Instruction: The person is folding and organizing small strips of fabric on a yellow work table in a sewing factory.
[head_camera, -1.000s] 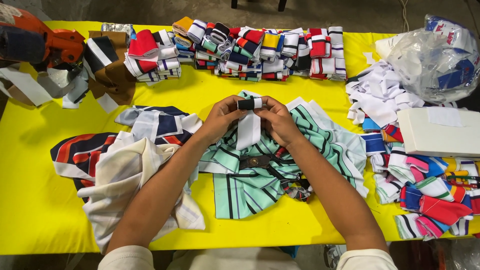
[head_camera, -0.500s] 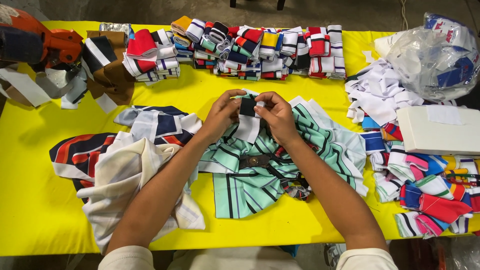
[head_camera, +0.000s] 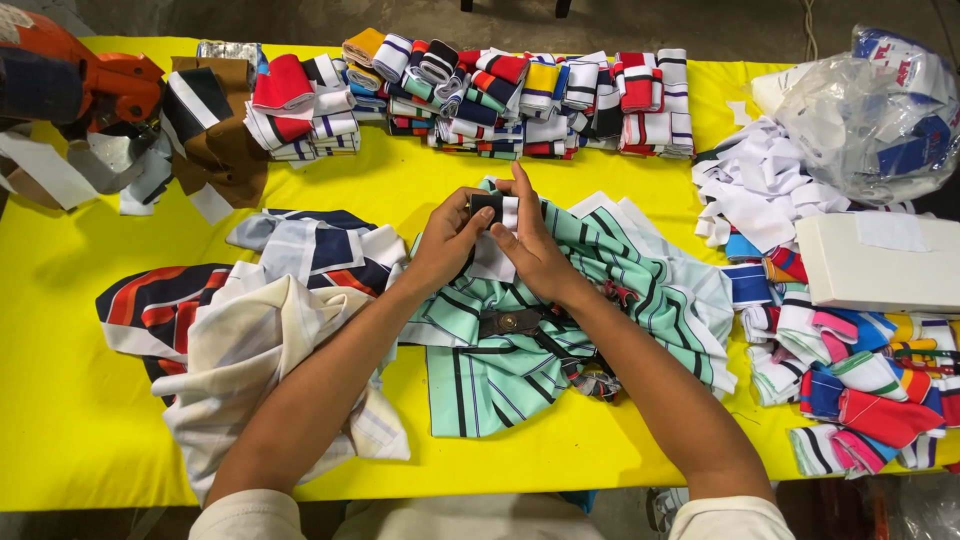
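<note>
Collar strip (head_camera: 489, 206) pinched between both hands; plastic bag (head_camera: 870, 110) holds fabric pieces.

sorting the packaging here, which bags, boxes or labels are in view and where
Clear crinkled plastic bag: far right corner of the yellow table, holding blue, red and white pieces.
Flat white rectangular box: right edge, just below the bag, resting on striped knit strips.
No signs or screens in view.

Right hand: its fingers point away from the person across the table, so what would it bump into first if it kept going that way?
Probably the row of folded striped knit collars at the far edge. Between the right hand and that row only bare yellow table shows, though height above it is unclear.
</note>
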